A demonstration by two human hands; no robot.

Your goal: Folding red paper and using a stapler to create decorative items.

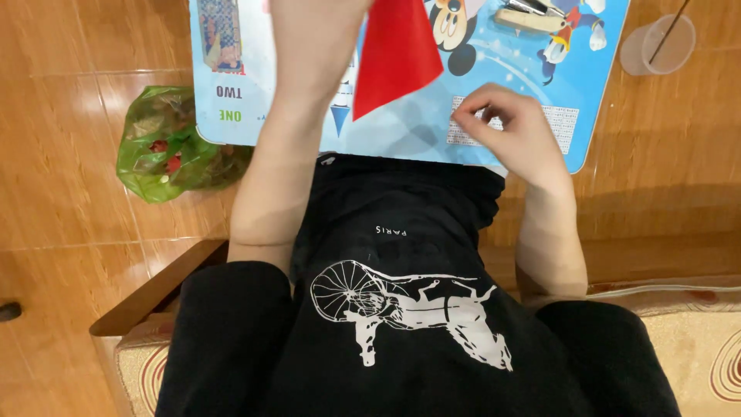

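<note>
A red paper sheet (394, 54) hangs over a low blue table (532, 69) printed with cartoon figures. My left hand (312, 23) reaches up to the frame's top edge, where it meets the sheet's upper corner and appears to hold it; its fingers are cut off. Further right, my right hand (505, 123) rests on the table's near edge, fingers curled and tips touching a pale printed grid. Nothing shows inside it. My black printed shirt fills the lower half of the view.
A green plastic bag (166, 147) of scraps lies on the wooden floor left of the table. A clear plastic cup (656, 42) with a thin stick stands at the far right. A stapler-like object (529, 15) lies on the table's far side.
</note>
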